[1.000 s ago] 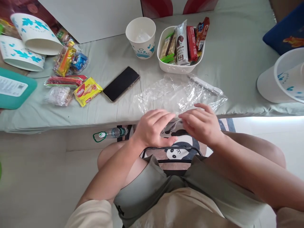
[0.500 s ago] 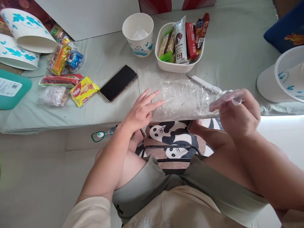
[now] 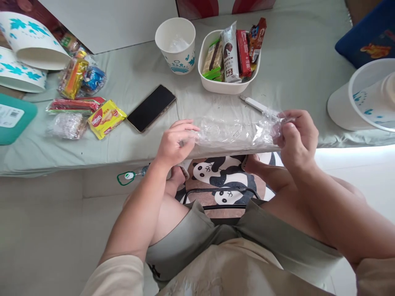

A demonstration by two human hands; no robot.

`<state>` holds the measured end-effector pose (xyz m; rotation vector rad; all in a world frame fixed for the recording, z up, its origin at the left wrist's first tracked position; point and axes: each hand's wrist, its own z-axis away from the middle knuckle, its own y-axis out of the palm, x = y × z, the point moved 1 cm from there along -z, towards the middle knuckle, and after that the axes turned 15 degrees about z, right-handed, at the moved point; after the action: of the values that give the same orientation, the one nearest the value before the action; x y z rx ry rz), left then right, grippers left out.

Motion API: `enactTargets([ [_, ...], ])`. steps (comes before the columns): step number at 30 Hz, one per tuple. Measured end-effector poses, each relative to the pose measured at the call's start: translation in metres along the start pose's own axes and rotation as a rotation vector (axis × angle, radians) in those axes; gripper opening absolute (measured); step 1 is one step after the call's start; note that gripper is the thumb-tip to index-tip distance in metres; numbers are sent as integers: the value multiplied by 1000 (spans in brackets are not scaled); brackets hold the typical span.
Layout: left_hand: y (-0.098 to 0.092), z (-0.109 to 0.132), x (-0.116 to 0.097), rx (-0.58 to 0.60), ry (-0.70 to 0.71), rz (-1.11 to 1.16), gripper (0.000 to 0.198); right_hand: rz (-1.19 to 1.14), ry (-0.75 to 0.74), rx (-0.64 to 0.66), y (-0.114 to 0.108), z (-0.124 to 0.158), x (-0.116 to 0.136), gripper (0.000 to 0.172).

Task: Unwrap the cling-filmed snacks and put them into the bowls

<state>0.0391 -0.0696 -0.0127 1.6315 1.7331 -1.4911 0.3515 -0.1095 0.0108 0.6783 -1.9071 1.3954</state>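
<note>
A crinkled clear plastic bag (image 3: 234, 130) stretches between my two hands at the front edge of the cloth-covered surface. My left hand (image 3: 177, 142) pinches its left end, thumb and fingers closed together. At the other end my right hand (image 3: 298, 137) grips the bunched plastic. Just behind the bag lies a white-handled cutter (image 3: 254, 103), its right part under the plastic. Farther back stands a white tub (image 3: 230, 87) of wrapped snack bars, beside a paper cup (image 3: 177, 57) with something clear inside.
A black phone (image 3: 152, 107) lies left of the bag. Beyond it are a yellow snack packet (image 3: 106, 119) and several wrapped sweets (image 3: 74, 78). Tipped paper cups (image 3: 40, 41) and a teal container (image 3: 17, 119) sit far left. A white bin (image 3: 339, 105) stands right.
My left hand has closed on the bag's left end. My right hand has moved left and a little down, and the bag is now drawn narrower between both hands.
</note>
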Motion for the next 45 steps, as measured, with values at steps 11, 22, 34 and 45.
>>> enactTargets([
  [11,-8,1,7,-186,-115,156,27,56,61,-143,-3,-2,9,26],
  [22,-7,-2,-4,-26,-274,332,26,-62,253,-96,-4,7,-3,23],
  [34,-3,-2,-10,-82,-517,488,31,245,378,187,-17,6,11,30],
  [45,-4,-4,-26,127,-806,552,18,261,419,198,-22,1,4,44],
])
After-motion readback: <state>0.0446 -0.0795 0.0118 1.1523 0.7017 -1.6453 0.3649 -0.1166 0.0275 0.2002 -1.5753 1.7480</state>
